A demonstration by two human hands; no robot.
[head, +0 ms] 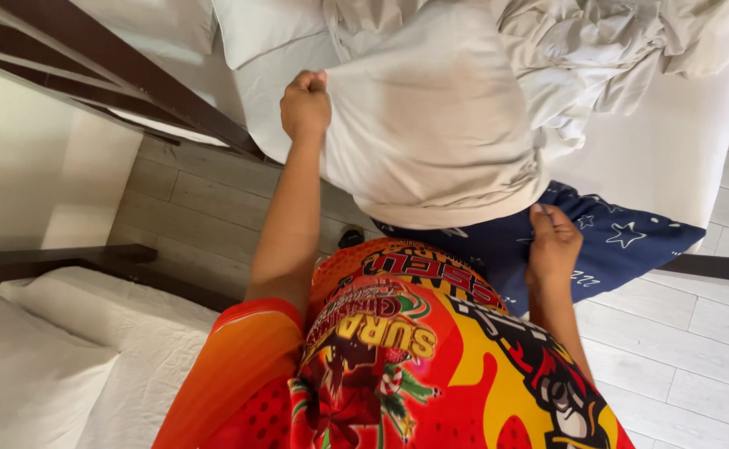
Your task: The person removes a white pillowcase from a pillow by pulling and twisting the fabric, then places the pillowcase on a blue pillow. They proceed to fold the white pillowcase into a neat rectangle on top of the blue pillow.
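I hold up a pale beige pillow [431,125] in front of my body, above the edge of a bed. My left hand [304,104] is closed on its upper left corner. My right hand [552,241] grips the pillow's lower right corner, close to a dark blue cloth with white stars [622,241] that hangs over the mattress edge. A crumpled white sheet [597,50] lies on the bed behind the pillow.
The white mattress [672,141] sits on a dark wooden bed frame [115,75]. A second bed with a white pillow [23,382] stands at lower left. Grey plank flooring [680,349] runs between them. A small dark object [350,239] lies on the floor.
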